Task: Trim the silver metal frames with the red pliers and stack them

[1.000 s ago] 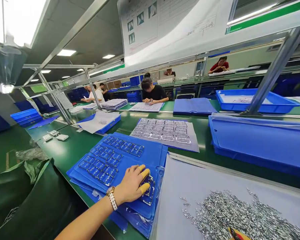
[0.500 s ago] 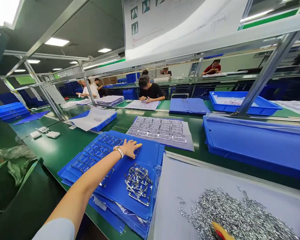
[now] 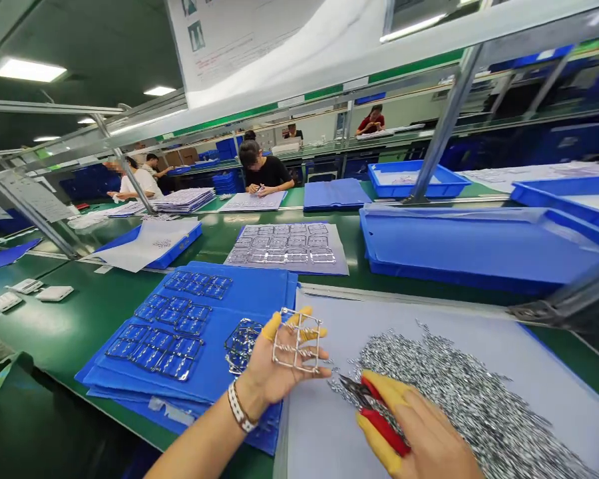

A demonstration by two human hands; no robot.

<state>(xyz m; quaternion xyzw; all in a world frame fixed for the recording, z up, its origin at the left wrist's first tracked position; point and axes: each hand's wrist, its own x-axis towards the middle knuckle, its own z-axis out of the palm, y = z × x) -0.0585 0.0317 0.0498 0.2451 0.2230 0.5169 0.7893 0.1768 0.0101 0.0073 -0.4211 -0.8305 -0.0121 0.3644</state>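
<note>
At the near edge, the right hand (image 3: 434,432) pinches a pair of red-handled pliers (image 3: 389,432), their tips pointing toward the other palm. Just beyond and to the left, the left hand (image 3: 272,379) is palm up, fingers spread, with a wire frame (image 3: 297,348) lying across the palm and fingers. Nothing looks firmly clamped there, so a tilt of the palm or a nudge from the pliers could slide the frame off, perhaps into the loose metal pieces (image 3: 444,379); a careless squeeze could bend a thin bar or nip a finger.

The frame sits directly on the left hand, ahead and left of the pliers, apart from them. Left of that palm, tangled frames (image 3: 240,346) lie on blue sheets (image 3: 252,286). Farther off, beyond both hands, a person in black (image 3: 274,173) leans over a table.
</note>
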